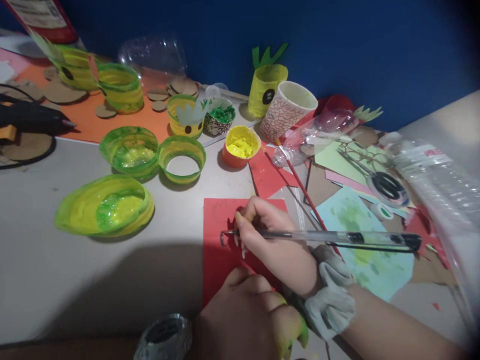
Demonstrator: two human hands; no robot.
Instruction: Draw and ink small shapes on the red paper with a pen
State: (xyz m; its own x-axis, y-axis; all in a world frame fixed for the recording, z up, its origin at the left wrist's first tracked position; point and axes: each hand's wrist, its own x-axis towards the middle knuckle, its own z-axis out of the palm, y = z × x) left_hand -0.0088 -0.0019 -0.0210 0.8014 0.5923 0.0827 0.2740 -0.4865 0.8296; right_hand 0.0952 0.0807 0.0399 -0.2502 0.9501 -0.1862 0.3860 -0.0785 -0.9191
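Observation:
My right hand (267, 235) is closed around a clear-barrelled pen (322, 238) with a black cap end, and its tip rests on a sheet of red paper (219, 250) on the table. Faint pen marks show near the sheet's top left corner. My left hand (243, 315) lies closed on the lower part of the red sheet, with yellow-green paint on its fingers. A pale crumpled cloth or glove (332, 295) sits at my right wrist.
Yellow-green painted plastic bottle pieces (105, 205) lie on the left. Behind are an orange pot of yellow paint (240, 145), a cup of green paint (220, 116), a patterned paper cup (287, 107), a yellow pineapple figure (265, 87), a glue gun (30, 117), scissors (375, 170) and a clear bottle (442, 185).

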